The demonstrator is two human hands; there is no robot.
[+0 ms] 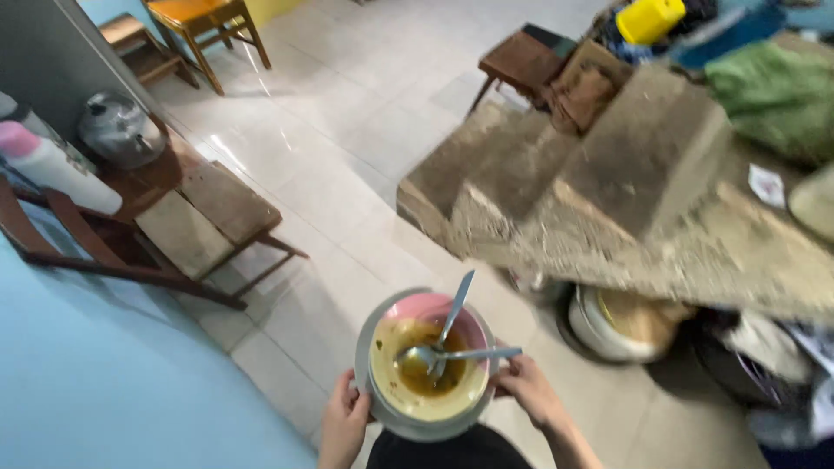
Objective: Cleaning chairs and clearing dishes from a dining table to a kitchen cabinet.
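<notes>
A stack of dirty bowls (427, 365) was held near the bottom of the view, above the pale tiled floor (347, 130). The left hand (345, 423) was clamped on its left rim and the right hand (526, 388) on its right rim. Two spoons (443, 343) lay in the top bowl's brownish residue. A wooden bench (208, 217) stood to the left, and a worn wooden table (625, 191) was seen far right.
</notes>
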